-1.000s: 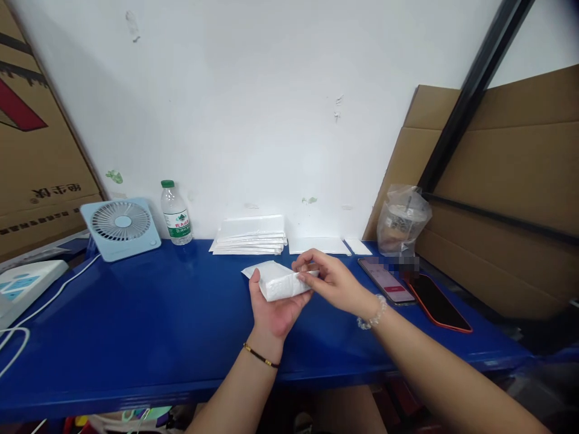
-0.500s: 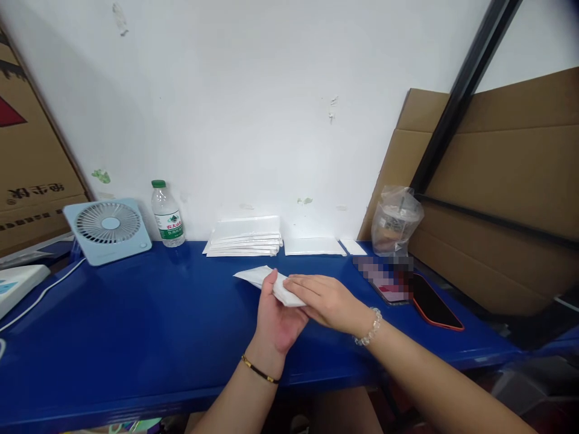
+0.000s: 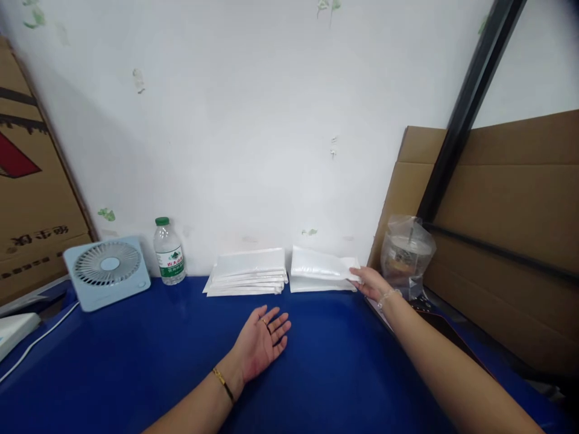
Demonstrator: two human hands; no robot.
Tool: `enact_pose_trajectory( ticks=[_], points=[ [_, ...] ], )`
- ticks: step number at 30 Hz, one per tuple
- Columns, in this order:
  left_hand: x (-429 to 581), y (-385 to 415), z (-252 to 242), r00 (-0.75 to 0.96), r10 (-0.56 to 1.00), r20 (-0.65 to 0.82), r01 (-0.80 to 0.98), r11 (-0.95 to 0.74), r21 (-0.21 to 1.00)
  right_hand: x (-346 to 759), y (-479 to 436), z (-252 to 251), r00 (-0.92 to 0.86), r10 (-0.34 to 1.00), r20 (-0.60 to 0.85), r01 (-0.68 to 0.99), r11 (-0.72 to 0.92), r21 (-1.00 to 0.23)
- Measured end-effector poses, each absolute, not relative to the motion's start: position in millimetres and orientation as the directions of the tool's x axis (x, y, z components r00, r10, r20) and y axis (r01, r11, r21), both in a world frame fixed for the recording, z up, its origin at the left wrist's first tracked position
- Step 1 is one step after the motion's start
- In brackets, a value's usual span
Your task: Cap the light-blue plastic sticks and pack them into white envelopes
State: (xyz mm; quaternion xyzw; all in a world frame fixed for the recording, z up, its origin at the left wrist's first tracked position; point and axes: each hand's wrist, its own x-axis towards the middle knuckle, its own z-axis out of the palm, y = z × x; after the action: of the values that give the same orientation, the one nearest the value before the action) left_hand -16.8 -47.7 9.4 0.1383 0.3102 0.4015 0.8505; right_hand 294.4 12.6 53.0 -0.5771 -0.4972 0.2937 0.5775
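Observation:
My right hand (image 3: 371, 283) pinches the right end of a glossy white flat packet (image 3: 322, 263) near the wall. Below it another white packet (image 3: 316, 286) lies on the blue table, partly covered; whether the two touch I cannot tell. My left hand (image 3: 263, 340) is open, palm up with fingers spread, and holds nothing above the table. Beyond it, against the wall, stands a stack of several similar white packets (image 3: 248, 271).
A light blue fan (image 3: 108, 271) and a green-capped water bottle (image 3: 169, 253) stand at the left. On the right are a bagged drink cup (image 3: 407, 256) and a dark phone (image 3: 446, 334), partly behind my right arm. Cardboard (image 3: 511, 241) lines the right side.
My right hand has carried the white packet from my left hand to the wall, right of the stack. My left hand has let go and opened. The view has tilted up.

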Motion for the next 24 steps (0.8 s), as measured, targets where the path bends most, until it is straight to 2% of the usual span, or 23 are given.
enact_pose_trajectory(
  ticks=[6,9,11,13,16,18,21,24],
  points=[
    [-13.0,-41.3,-1.8,0.534,0.739,-0.410,-0.614,0.672,0.413,287.0,54.0,37.6,0.426,0.898,0.106,0.452,-0.110,-0.885],
    [-9.8,-39.7,-1.8,0.509,0.726,-0.462,-0.623,0.681,0.384,268.6,71.3,40.0,0.443,0.864,0.240,0.665,-0.137,-0.735],
    [-8.2,-39.1,-3.4,0.487,0.733,-0.476,-0.632,0.671,0.387,240.0,82.7,43.5,0.304,0.896,0.324,0.788,-0.046,-0.614],
    [-7.2,-39.3,-5.5,0.474,0.745,-0.469,-0.643,0.657,0.393,202.0,94.5,46.1,0.103,0.963,0.248,0.704,0.105,-0.702],
    [-7.3,-41.0,-7.6,0.482,0.748,-0.456,-0.657,0.653,0.376,149.6,110.5,47.3,0.077,0.988,0.134,0.454,0.085,-0.887],
    [-8.2,-42.6,-7.4,0.492,0.749,-0.444,-0.661,0.653,0.369,129.6,116.8,50.3,0.100,0.983,0.157,0.334,0.115,-0.936],
    [-11.8,-44.7,-3.5,0.498,0.760,-0.418,-0.662,0.644,0.383,122.7,108.9,64.9,0.101,0.965,0.243,0.289,0.206,-0.935],
    [-19.3,-44.6,5.6,0.477,0.811,-0.338,-0.712,0.582,0.392,127.4,68.4,84.7,-0.055,0.890,0.452,0.251,0.451,-0.857]
  ],
)
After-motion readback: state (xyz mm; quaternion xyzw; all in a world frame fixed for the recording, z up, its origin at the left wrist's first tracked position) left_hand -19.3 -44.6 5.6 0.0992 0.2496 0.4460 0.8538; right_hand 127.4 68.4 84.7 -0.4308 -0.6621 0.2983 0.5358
